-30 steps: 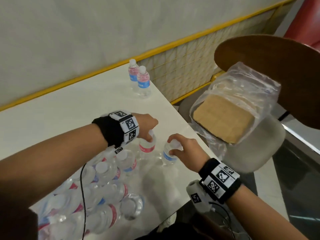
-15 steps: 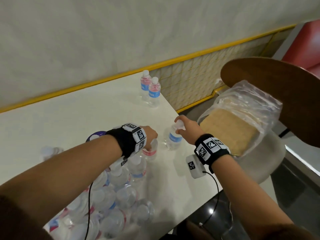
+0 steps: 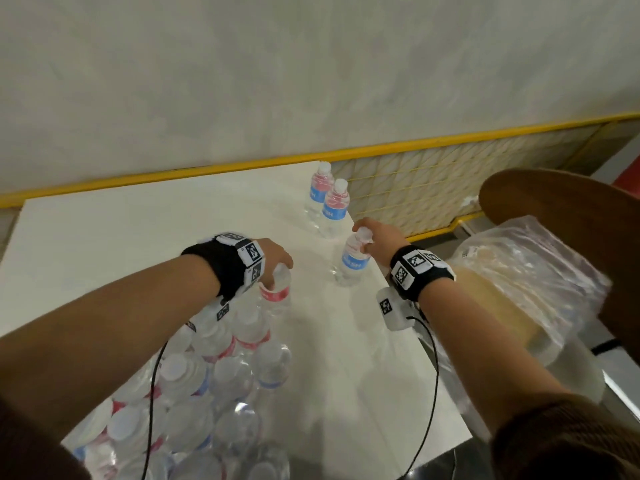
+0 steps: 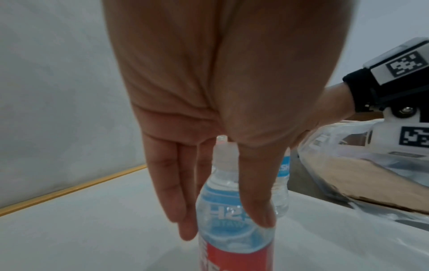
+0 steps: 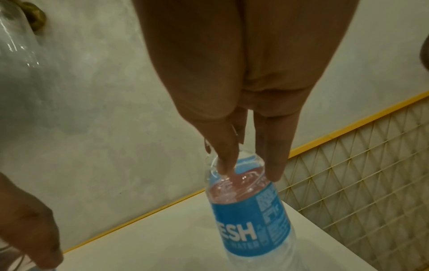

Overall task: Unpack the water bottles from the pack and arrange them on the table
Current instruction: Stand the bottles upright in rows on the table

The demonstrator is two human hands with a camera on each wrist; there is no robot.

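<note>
Clear plastic fills the lower left of the head view: the opened pack (image 3: pixel 194 403) of water bottles, most upright, caps up, crowded on the near part of the white bench (image 3: pixel 104 237). Just beyond it the left hand (image 3: pixel 273 259) comes down over a red-labelled bottle (image 3: pixel 275 292); its fingers (image 4: pixel 176 192) reach down either side of the neck and shoulder, fairly straight, thumb against the front, gripping it. Further right, the right hand (image 3: pixel 377 242) pinches a blue-labelled bottle (image 3: pixel 351 263) by its cap, fingers (image 5: pixel 225 146) curled round the top. This one leans, cap tipped toward the right of the frame, base near the bench; whether it touches I cannot tell. At the far right corner of the bench, two placed bottles (image 3: pixel 329 202) stand upright, touching.

The leaning bottle looks the likelier trouble: it sits close to the bench's right edge, so released while tilted it may topple or roll off toward the plastic-bagged package (image 3: pixel 519 289) on the chair. Set down carelessly, it could also knock the standing pair.
</note>
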